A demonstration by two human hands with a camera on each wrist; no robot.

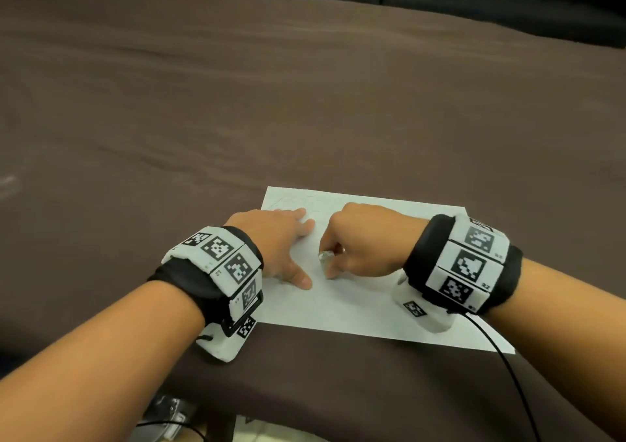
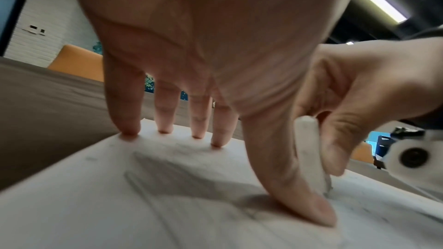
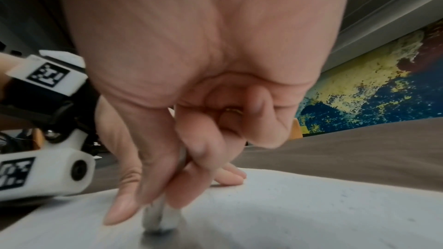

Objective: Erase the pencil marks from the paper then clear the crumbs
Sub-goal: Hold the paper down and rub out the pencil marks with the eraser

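Paper (image 1: 366, 302) lies at the near edge of the brown table (image 1: 305, 102), pinned by the spread straight fingers of the left hand (image 1: 277, 245), while the right hand (image 1: 362, 241) pinches a white eraser (image 1: 324, 259), its tip touching the sheet beside the left thumb.

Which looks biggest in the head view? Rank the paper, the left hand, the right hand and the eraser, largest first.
1. Paper, though partly covered.
2. Left hand and right hand: alike, not ranked apart.
3. Eraser, only a small end showing between the right fingers.
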